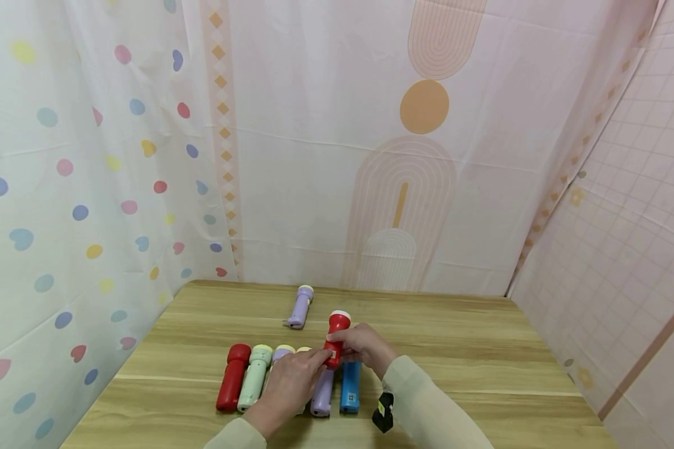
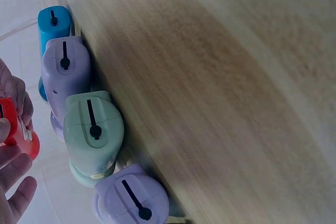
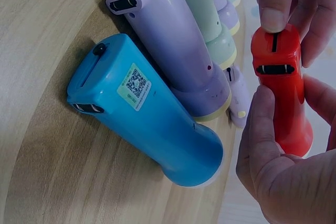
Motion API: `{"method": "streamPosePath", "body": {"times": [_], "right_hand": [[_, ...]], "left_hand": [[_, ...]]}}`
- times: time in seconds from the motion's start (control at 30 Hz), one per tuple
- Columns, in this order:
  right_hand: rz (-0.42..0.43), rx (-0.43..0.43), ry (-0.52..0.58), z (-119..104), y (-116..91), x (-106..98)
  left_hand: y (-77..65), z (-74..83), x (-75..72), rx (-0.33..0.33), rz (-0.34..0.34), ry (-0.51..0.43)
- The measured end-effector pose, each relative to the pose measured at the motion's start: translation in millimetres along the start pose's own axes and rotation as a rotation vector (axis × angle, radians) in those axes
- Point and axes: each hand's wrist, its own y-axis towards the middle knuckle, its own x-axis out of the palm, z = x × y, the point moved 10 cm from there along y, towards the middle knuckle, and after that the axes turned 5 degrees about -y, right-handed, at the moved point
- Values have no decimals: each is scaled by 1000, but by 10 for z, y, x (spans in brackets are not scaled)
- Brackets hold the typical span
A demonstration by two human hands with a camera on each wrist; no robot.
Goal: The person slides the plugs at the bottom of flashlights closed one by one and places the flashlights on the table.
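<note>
A red flashlight (image 1: 339, 322) with a white rim is held up above the row of flashlights, its lamp end pointing away. My right hand (image 1: 371, 347) grips its body between thumb and fingers. At its tail end, my left hand (image 1: 292, 379) pinches it, the thumb right at the black slot in the end cap, as the right wrist view shows. Below the hands lie a blue flashlight (image 3: 152, 114) with a QR sticker and a lavender flashlight (image 3: 168, 40). Part of the row is hidden behind my left hand in the head view.
At the row's left end lie a darker red flashlight (image 1: 236, 378) and a mint one (image 1: 255, 378). Another lavender flashlight (image 1: 301, 308) lies alone farther back on the wooden table (image 1: 455, 349). Patterned curtains (image 1: 292, 156) hang behind and beside the table.
</note>
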Motion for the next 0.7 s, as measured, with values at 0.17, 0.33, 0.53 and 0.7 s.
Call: {"method": "streamPosePath", "body": {"times": [0.17, 0.33, 0.53, 0.7], "right_hand": [[-10, 1, 11, -10, -4, 0], [-9, 7, 8, -5, -7, -11], [-5, 9, 1, 1, -16, -17], [14, -10, 23, -19, -20, -38]], "left_hand": [[1, 6, -1, 6, -5, 0], [2, 9, -6, 8, -1, 2], [5, 11, -18, 5, 4, 0], [5, -23, 1, -33, -37, 4]]}}
